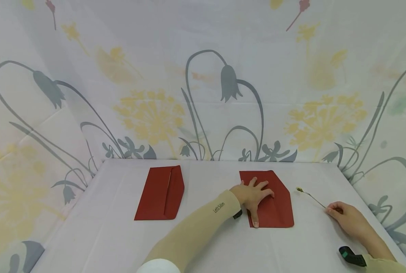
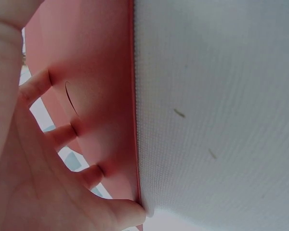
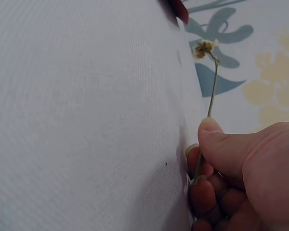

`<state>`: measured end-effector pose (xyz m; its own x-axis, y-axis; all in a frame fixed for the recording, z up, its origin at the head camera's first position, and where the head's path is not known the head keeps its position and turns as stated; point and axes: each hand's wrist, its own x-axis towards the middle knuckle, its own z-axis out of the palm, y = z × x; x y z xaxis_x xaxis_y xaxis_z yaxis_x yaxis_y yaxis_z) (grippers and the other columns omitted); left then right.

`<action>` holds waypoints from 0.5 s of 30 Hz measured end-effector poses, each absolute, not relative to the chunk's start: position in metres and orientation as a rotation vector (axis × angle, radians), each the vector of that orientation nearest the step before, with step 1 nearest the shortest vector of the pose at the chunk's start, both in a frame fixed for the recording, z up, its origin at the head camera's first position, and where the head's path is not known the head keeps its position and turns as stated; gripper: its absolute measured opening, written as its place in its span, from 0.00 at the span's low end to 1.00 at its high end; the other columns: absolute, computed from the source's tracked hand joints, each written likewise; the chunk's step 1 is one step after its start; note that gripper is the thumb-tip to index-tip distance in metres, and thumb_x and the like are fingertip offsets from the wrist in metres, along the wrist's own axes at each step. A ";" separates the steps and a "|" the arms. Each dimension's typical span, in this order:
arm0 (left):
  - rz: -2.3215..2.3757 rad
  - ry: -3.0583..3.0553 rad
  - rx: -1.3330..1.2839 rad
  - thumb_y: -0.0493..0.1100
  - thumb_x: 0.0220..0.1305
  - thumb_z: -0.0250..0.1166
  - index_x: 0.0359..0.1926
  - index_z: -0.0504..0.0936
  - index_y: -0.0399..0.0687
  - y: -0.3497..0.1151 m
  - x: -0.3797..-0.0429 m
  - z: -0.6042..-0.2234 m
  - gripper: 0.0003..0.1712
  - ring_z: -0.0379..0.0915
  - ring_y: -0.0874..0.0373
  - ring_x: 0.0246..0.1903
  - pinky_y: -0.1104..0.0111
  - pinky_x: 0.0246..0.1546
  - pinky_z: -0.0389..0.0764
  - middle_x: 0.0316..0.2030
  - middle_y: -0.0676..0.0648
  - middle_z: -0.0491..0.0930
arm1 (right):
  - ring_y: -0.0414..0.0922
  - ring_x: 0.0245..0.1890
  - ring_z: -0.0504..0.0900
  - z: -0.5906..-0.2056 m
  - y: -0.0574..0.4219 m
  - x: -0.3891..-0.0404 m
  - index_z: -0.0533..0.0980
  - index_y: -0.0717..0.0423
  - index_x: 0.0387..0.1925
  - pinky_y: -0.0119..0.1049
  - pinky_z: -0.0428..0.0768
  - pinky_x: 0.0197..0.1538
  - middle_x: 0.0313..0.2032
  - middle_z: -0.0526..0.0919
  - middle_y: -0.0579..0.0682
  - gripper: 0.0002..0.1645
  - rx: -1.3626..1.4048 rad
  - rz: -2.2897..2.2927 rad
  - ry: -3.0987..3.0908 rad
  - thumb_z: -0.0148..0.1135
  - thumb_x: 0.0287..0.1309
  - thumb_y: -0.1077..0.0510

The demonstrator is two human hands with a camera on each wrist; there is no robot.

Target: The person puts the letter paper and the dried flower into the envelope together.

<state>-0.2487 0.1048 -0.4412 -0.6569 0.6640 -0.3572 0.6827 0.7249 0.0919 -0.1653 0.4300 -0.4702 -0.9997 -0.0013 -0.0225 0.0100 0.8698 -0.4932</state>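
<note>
My left hand [image 1: 252, 197] rests with spread fingers on a red envelope [image 1: 281, 204] at the right of the table. In the left wrist view its fingertips press the paper, and a short curved slit shows in the envelope [image 2: 101, 62]. Between thumb and fingers, my right hand [image 1: 347, 218] pinches the thin stem of a small dried flower [image 1: 312, 197]. The flower's yellowish head [image 3: 204, 49] points away from the hand in the right wrist view, toward the envelope's right side in the head view.
A second red envelope [image 1: 156, 195] lies on the left of the white-covered table [image 1: 97, 212]. Behind the table hangs a cloth [image 1: 203, 125] printed with grey and yellow flowers. Tiny dark bits [image 2: 179, 113] dot the table cover in the left wrist view.
</note>
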 end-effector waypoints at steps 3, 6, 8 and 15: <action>-0.071 2.564 1.038 0.70 0.32 0.80 0.71 0.56 0.83 0.105 -0.249 -0.441 0.63 0.31 0.53 0.77 0.50 0.71 0.53 0.77 0.63 0.38 | 0.45 0.34 0.74 -0.470 0.431 -0.165 0.77 0.66 0.40 0.43 0.71 0.37 0.35 0.81 0.54 0.17 0.002 -0.810 3.014 0.55 0.73 0.53; -0.073 2.565 1.029 0.70 0.32 0.80 0.70 0.56 0.83 0.105 -0.249 -0.440 0.63 0.30 0.53 0.77 0.50 0.71 0.53 0.77 0.64 0.38 | 0.47 0.36 0.76 -0.469 0.431 -0.164 0.79 0.66 0.43 0.43 0.73 0.37 0.37 0.83 0.55 0.17 -0.018 -0.829 3.009 0.56 0.72 0.53; -0.072 2.565 1.025 0.70 0.33 0.80 0.70 0.56 0.83 0.105 -0.248 -0.440 0.62 0.30 0.53 0.77 0.51 0.71 0.53 0.77 0.64 0.38 | 0.53 0.40 0.79 -0.469 0.431 -0.162 0.80 0.66 0.46 0.46 0.75 0.40 0.40 0.84 0.59 0.18 -0.043 -0.847 3.003 0.57 0.72 0.53; -0.064 2.557 1.034 0.70 0.32 0.81 0.71 0.56 0.83 0.104 -0.249 -0.440 0.63 0.30 0.53 0.77 0.50 0.71 0.53 0.77 0.63 0.38 | 0.68 0.51 0.77 -0.468 0.431 -0.159 0.79 0.68 0.51 0.56 0.76 0.47 0.48 0.82 0.67 0.20 -0.050 -0.878 2.953 0.55 0.73 0.54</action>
